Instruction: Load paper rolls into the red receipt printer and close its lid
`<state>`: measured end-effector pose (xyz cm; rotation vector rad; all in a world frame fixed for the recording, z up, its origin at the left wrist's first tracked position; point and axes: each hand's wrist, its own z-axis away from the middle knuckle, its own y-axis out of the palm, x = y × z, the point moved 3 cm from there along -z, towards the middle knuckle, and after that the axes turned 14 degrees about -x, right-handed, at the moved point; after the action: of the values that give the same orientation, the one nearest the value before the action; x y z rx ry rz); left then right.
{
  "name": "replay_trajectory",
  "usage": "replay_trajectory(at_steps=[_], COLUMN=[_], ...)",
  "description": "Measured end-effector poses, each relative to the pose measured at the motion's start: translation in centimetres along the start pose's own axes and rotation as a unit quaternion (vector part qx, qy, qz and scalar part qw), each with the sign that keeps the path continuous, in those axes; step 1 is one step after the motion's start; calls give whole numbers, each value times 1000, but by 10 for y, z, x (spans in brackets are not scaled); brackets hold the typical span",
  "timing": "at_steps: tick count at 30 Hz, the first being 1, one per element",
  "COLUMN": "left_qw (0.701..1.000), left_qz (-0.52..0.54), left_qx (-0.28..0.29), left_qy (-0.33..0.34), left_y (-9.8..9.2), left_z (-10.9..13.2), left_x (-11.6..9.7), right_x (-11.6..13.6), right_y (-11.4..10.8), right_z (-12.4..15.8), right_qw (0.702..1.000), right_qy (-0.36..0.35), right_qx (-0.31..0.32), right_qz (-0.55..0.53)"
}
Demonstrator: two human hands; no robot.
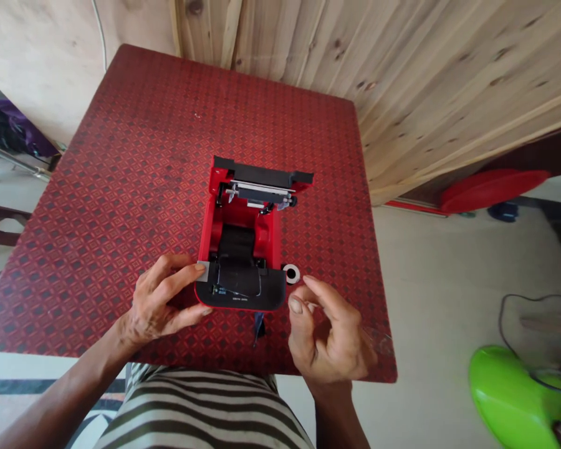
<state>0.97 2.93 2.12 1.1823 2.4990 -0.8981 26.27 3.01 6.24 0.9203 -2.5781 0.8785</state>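
Observation:
A red and black machine that looks like a label printer (277, 249) stands on the table with its lid (262, 181) raised. A dark strip (239, 274) runs out of its inside and lies over the black front panel. My left hand (163, 296) grips the front left corner, index finger on a grey piece (203, 272) and thumb low at the front edge. To the right of the machine, apart from it, my right hand (330, 330) is half curled with thumb and index finger apart. Just beyond its fingertips is a white ring with a dark centre (292, 274).
The table (144, 137) has a red patterned cover and stands by a wooden plank wall (308, 43). A small dark object (258, 327) shows below the machine's front. A green chair or stool (509, 399) stands at the lower right, and a red round object (490, 189) lies farther back.

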Motion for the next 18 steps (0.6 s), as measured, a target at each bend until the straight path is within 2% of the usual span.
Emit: replay_trajectory(at_steps=[3,8,12,18], left_qw=[1000,1000,1000,1000], left_qz=[-9,-18,-10,-7], left_qx=[-3,7,15,16], left_qy=[1,-13,-18,-19], left_y=[0,0,0,0], left_z=[2,4,3,2], left_x=[-1,0,0,-2], right_x=[4,9,17,27], right_y=[8,37,67,106], right_z=[-26,-56,-65,-78], right_qw=[998,979,940,865], right_qy=[-53,-119,-158,-122], right_qx=[37,162,302,475], right_qz=[11,-14,8,104])
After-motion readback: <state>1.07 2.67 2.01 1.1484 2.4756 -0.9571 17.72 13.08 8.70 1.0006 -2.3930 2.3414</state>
